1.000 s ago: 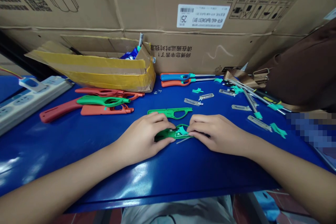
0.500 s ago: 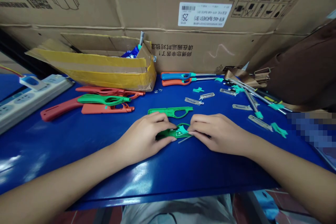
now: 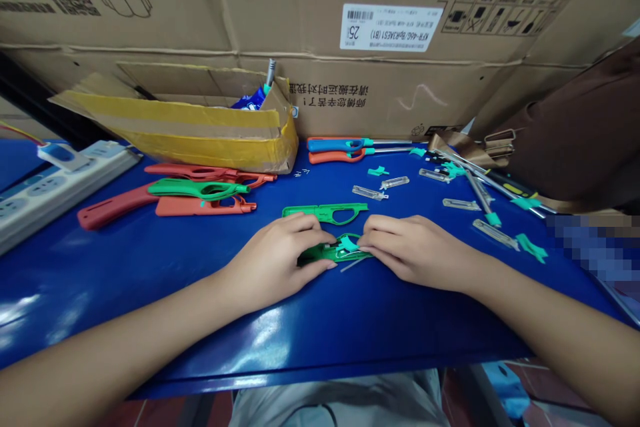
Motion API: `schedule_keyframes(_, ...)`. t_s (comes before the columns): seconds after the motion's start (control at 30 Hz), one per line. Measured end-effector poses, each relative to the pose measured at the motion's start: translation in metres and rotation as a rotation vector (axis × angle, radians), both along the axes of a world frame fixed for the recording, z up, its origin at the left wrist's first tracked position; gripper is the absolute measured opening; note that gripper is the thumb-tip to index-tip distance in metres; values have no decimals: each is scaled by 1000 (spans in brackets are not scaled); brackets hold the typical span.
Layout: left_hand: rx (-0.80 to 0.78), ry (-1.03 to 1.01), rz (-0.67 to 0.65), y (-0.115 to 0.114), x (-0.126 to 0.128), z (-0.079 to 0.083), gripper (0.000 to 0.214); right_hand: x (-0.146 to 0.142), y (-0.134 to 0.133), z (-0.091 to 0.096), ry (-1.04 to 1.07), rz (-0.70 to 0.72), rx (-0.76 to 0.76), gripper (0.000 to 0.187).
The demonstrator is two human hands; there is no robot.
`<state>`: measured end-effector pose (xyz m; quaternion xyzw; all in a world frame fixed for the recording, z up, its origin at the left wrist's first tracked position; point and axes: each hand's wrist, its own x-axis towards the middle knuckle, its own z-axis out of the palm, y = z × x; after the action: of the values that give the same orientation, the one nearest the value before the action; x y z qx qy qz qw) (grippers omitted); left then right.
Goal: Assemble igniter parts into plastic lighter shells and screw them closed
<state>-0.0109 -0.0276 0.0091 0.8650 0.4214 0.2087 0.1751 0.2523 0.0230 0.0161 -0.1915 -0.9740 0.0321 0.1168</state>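
Centre of frame: green shell half [image 3: 320, 254] lies hollow side up, low over the table, between the two hands. Left hand [image 3: 285, 253] is clamped around its left end, thumb on the near edge, fingers on the far one; this presumably steadies it. Right hand [image 3: 417, 247] is pinched over the right end (anything small between the fingertips is hidden). The hands are apart, leaving the middle in sight, where a teal piece [image 3: 349, 244] sits in the cavity. A thin clear strip [image 3: 353, 265] shows just below the shell.

The other green shell [image 3: 325, 213] lies just above, probably parked close because it matches. Clear capsules [image 3: 493, 233] and a loose teal part [image 3: 531, 248] are scattered at right, seemingly within easy reach. Red and orange handles [image 3: 205, 208] are grouped at left; a blue lighter [image 3: 333, 145] lies at upper centre, metal tube pointing right.

Surface: glossy blue table [image 3: 240, 360], glare at lower left. Power strip [image 3: 60, 193] along the left edge; yellow-taped box [image 3: 215, 147] at upper left. Behind, a large cardboard panel [image 3: 280, 7], its print upside down. Reddish floor tiles [image 3: 543, 383] at lower right.
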Motion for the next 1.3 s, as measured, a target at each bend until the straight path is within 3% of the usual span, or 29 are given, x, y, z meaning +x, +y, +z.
schedule_keyframes(0.1, -1, -3, 4, 0, 0, 0, 23, -2, 0, 0, -36, 9, 2, 29)
schedule_keyframes(0.4, 4, -4, 21, -1, 2, 1, 22, -4, 0, -1, 52, -47, -209, 22)
schedule_keyframes(0.87, 12, 10, 27, -2, 2, 1, 26, -4, 0, 0, 9, -45, -143, 24)
schedule_keyframes(1.1, 26, 64, -14, -2, 2, 0, 36, 0, 0, 6, 120, -85, -356, 16)
schedule_keyframes(1.3, 24, 60, -30, -3, 2, 0, 36, 3, 1, 9, 66, -116, -419, 6)
